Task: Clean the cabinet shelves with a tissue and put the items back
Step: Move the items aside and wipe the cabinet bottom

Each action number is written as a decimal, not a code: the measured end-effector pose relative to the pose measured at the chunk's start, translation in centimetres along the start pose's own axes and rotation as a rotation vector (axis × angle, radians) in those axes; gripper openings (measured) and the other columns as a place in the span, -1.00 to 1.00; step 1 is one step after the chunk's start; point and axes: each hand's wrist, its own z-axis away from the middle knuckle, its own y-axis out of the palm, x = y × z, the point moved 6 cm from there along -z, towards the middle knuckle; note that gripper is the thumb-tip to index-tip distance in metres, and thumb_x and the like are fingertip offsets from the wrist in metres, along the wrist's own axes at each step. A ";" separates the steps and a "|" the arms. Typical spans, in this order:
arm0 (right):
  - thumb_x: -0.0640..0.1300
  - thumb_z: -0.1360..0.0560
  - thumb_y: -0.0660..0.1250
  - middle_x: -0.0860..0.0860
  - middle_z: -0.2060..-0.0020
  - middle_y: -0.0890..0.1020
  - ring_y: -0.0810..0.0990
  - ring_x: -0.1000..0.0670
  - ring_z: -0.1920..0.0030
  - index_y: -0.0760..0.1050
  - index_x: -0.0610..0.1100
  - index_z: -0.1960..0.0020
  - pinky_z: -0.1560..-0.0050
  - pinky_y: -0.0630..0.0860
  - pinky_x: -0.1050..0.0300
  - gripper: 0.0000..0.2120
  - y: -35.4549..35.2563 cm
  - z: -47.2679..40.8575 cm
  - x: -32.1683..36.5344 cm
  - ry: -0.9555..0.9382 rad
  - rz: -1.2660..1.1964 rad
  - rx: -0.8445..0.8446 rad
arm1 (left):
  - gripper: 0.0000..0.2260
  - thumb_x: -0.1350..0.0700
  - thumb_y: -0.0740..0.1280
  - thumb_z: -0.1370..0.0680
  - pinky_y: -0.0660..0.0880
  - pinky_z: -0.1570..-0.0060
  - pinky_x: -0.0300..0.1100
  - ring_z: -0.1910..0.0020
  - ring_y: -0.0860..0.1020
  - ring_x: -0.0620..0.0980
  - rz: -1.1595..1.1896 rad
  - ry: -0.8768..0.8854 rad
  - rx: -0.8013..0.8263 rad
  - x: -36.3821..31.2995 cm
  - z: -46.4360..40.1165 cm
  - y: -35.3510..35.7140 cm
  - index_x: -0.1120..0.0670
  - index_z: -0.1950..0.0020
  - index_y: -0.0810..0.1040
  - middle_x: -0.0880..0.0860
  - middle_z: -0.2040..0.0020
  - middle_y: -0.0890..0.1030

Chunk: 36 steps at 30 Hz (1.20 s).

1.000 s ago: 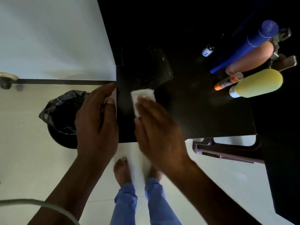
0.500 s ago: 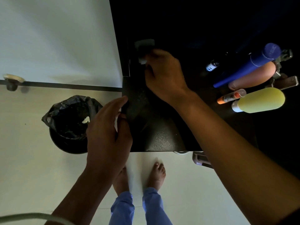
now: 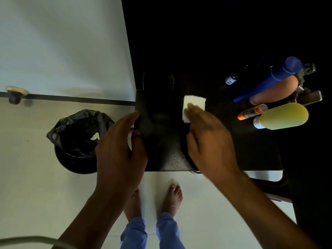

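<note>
Pressing down on a white tissue (image 3: 194,106), the right hand (image 3: 210,142) is laid flat on the dark shelf (image 3: 167,155), its fingers (image 3: 195,112) stretched forward and kept close together over the near half of the tissue. The far edge and the left edge of the tissue are left uncovered. The tissue is seen near the middle of the shelf, well in from the front edge. The left hand (image 3: 120,151) is set on the left edge of the shelf, with the fingers (image 3: 129,119) extended along the side and the thumb curled against the panel; whether the edge is actually gripped cannot be told.

To the right, at the far side of the shelf, several items are grouped close together: a blue tube (image 3: 269,79), a peach-coloured bottle (image 3: 274,90) just beside it, a yellow bottle (image 3: 283,115) with a white cap, a small orange-capped vial (image 3: 251,112) between them, and a small dark bottle (image 3: 231,79) with a white label set further back. All are well apart from the tissue.

On the pale floor to the left, a bin (image 3: 79,141) lined with a black bag is seen, with a crumpled white scrap (image 3: 94,136) lying inside it. Bare feet and blue trouser legs (image 3: 134,234) are visible below the front edge of the shelf.
</note>
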 end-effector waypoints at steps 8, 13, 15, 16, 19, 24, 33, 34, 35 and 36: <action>-0.28 -0.50 0.19 -0.17 -0.21 0.68 0.64 -0.22 -0.22 0.61 -0.28 -0.27 -0.25 0.58 -0.04 -0.60 1.7 -11.3 0.5 -0.025 -0.107 -0.092 | -0.65 0.27 0.24 -0.64 0.45 -0.24 -0.41 -0.18 0.61 -0.15 -0.087 -0.021 -0.017 0.5 0.3 0.1 0.12 -0.41 0.60 0.03 -0.22 0.70; -0.23 -0.56 0.06 -0.13 -0.44 0.54 0.50 -0.10 -0.46 0.52 -0.23 -0.44 -0.54 0.30 0.12 -0.49 3.4 -4.7 3.9 -0.128 -0.047 0.026 | -0.65 0.21 0.22 -0.66 0.53 -0.27 -0.23 -0.23 0.63 -0.13 -0.054 -0.034 -0.011 1.0 0.1 -0.1 0.08 -0.42 0.60 0.01 -0.26 0.69; -0.25 -0.60 0.17 -0.15 -0.45 0.53 0.48 -0.11 -0.48 0.51 -0.25 -0.44 -0.54 0.34 0.05 -0.57 3.2 0.1 4.4 -0.163 -0.062 0.063 | -0.65 0.25 0.26 -0.67 0.51 -0.24 -0.27 -0.21 0.64 -0.12 -0.034 -0.062 -0.004 1.3 0.1 -0.2 0.06 -0.43 0.59 -0.02 -0.24 0.69; -0.22 -0.60 0.21 -0.15 -0.44 0.53 0.49 -0.11 -0.48 0.51 -0.26 -0.43 -0.51 0.40 0.01 -0.58 2.8 2.1 4.3 -0.170 -0.067 0.066 | -0.65 0.26 0.27 -0.66 0.50 -0.23 -0.28 -0.20 0.64 -0.12 -0.027 -0.068 0.001 1.2 0.1 -0.2 0.06 -0.43 0.59 -0.06 -0.22 0.67; -0.13 -0.57 0.15 -0.11 -0.46 0.52 0.50 -0.09 -0.46 0.50 -0.23 -0.45 -0.50 0.38 0.08 -0.51 1.5 3.3 2.2 -0.077 0.007 0.102 | -0.65 0.28 0.28 -0.66 0.52 -0.25 -0.22 -0.20 0.65 -0.10 -0.010 -0.079 -0.001 1.3 0.0 -0.3 0.06 -0.41 0.60 -0.07 -0.22 0.67; -0.12 -0.54 0.13 -0.15 -0.49 0.48 0.48 -0.14 -0.48 0.47 -0.24 -0.48 -0.53 0.35 0.01 -0.46 0.5 -3.5 -2.1 0.085 0.058 0.006 | -0.63 0.29 0.25 -0.65 0.58 -0.25 -0.15 -0.15 0.67 -0.14 -0.016 -0.064 0.000 1.3 0.0 -0.5 0.04 -0.41 0.61 -0.03 -0.17 0.72; -0.29 -0.57 0.19 -0.16 -0.43 0.55 0.50 -0.14 -0.46 0.53 -0.27 -0.42 -0.48 0.44 -0.05 -0.56 3.6 -1.0 4.1 -0.030 -0.109 -0.044 | -0.60 0.35 0.22 -0.67 0.55 -0.16 -0.36 -0.12 0.66 -0.30 0.200 -0.086 0.033 1.4 -0.5 -0.4 -0.07 -0.31 0.62 -0.25 -0.10 0.67; -0.35 -0.56 0.25 -0.17 -0.41 0.56 0.51 -0.14 -0.46 0.54 -0.29 -0.40 -0.49 0.43 -0.03 -0.58 4.0 0.8 5.0 -0.077 -0.144 -0.048 | -0.62 0.32 0.21 -0.68 0.57 -0.22 -0.25 -0.18 0.65 -0.26 0.236 -0.108 0.049 1.7 -0.6 -0.4 -0.03 -0.35 0.62 -0.18 -0.16 0.69; -0.38 -0.55 0.27 -0.18 -0.40 0.57 0.51 -0.13 -0.46 0.55 -0.29 -0.39 -0.52 0.39 0.02 -0.59 4.2 2.6 5.8 -0.122 -0.176 -0.057 | -0.64 0.28 0.20 -0.69 0.58 -0.29 -0.10 -0.25 0.64 -0.18 0.276 -0.131 0.069 2.0 -0.5 -0.4 0.02 -0.41 0.59 -0.10 -0.23 0.69; -0.35 -0.56 0.26 -0.17 -0.41 0.56 0.49 -0.12 -0.47 0.54 -0.28 -0.40 -0.55 0.33 0.07 -0.59 4.5 4.2 6.5 -0.153 -0.190 -0.042 | -0.64 0.23 0.19 -0.70 0.56 -0.34 0.05 -0.32 0.62 -0.11 0.303 -0.140 0.093 2.2 -0.5 -0.4 0.06 -0.45 0.56 -0.03 -0.29 0.67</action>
